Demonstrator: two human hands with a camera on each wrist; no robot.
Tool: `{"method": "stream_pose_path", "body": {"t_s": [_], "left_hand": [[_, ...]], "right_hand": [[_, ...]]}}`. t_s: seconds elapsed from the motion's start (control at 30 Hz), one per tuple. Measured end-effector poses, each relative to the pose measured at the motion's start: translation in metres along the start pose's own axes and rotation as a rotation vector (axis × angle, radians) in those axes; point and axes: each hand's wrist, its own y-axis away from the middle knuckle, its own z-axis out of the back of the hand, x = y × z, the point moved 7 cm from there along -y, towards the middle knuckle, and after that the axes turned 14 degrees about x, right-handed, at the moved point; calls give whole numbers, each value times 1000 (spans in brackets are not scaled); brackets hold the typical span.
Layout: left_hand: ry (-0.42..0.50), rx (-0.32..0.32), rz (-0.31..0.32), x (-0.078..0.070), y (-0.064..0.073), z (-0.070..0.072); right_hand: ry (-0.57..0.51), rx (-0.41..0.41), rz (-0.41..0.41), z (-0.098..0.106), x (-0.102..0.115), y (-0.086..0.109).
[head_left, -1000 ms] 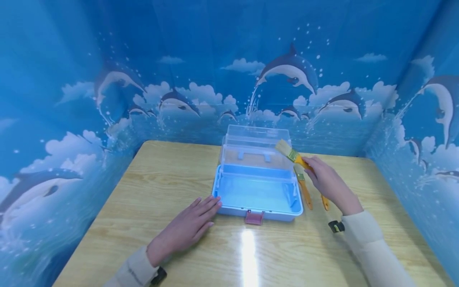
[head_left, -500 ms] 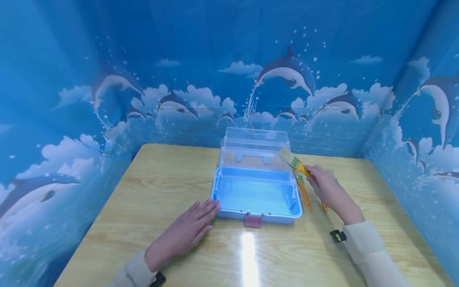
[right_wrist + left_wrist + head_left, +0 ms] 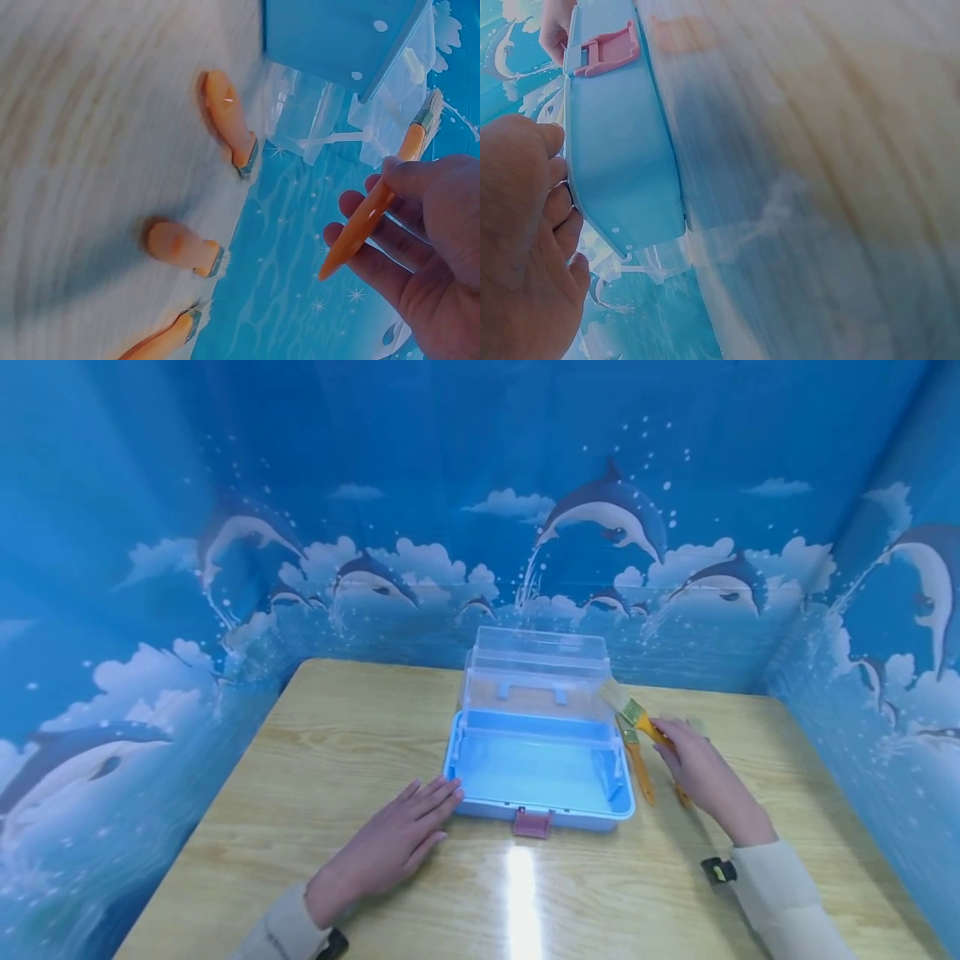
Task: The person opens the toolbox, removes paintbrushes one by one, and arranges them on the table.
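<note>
A light blue plastic box [image 3: 536, 768] with a clear lid [image 3: 536, 664] stands open at the table's middle, its pink latch [image 3: 532, 823] facing the person. My left hand [image 3: 393, 835] touches the box's front left corner with straight fingers; the left wrist view shows those fingers along the rim. Beyond the box's right side, my right hand [image 3: 705, 777] pinches a paintbrush [image 3: 370, 215] by its orange handle between thumb and fingers. That brush's pale bristles [image 3: 612, 695] point up and left, overlapping the lid's right edge in the head view.
Beside the box's right wall lies another paintbrush [image 3: 640, 772]. A further paintbrush [image 3: 682, 795] is partly hidden under the right hand. The right wrist view also shows a third brush [image 3: 161, 341] on the wooden table [image 3: 337, 727]. Dolphin-printed curtains [image 3: 420, 460] enclose the table's back and sides.
My right hand has drawn the paintbrush a little to the right and toward the person, away from the lid. My left hand and the box stay put.
</note>
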Motion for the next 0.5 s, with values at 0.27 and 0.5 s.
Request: {"method": "stream_pose_path", "body": {"t_s": [0.27,0.5], "left_hand": [[17,21,3,1,0,-2],[21,21,13,1,0,-1]], "right_hand": [[-16,-1,-11,-2,-9,8],[-24,-33,13,0,-15,15]]}}
